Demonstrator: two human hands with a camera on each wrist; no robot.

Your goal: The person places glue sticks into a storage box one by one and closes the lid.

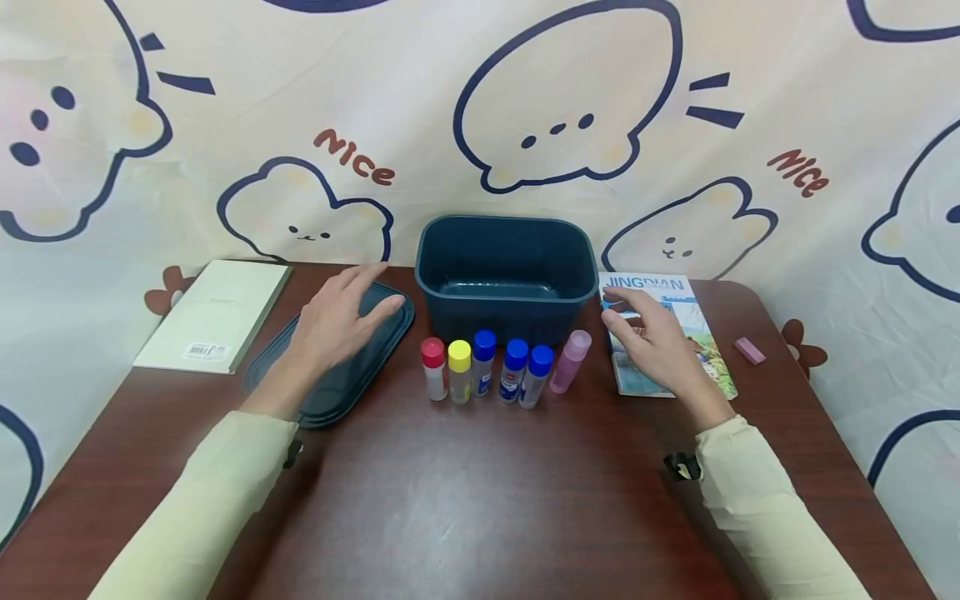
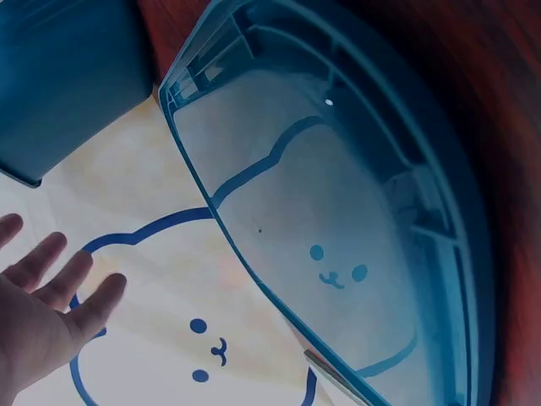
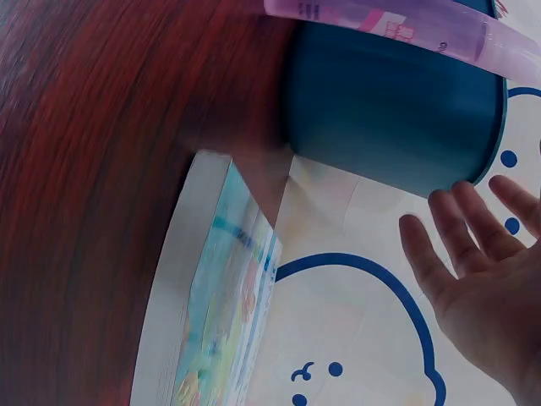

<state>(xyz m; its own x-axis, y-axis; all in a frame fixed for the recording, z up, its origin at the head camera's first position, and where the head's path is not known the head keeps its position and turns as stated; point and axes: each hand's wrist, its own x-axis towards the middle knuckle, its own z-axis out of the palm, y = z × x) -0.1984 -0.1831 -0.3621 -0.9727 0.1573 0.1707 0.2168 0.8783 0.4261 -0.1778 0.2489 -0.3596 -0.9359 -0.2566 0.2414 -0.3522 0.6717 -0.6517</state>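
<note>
My left hand hovers with relaxed fingers over a dark teal plastic lid, holding nothing. In the left wrist view its fingers are spread apart beside the lid's edge. Over a colourful paperback book is my right hand, also holding nothing, its fingers pointing toward the bin in the right wrist view. Between the hands stands a deep dark teal bin, its inside bare. Before it stand small bottles, with a red cap, a yellow cap and several blue caps.
A pink-purple bottle stands at the right end of the row. A pale green book lies at the back left. Beyond the paperback is a small pink block. A printed cloth hangs behind the brown table.
</note>
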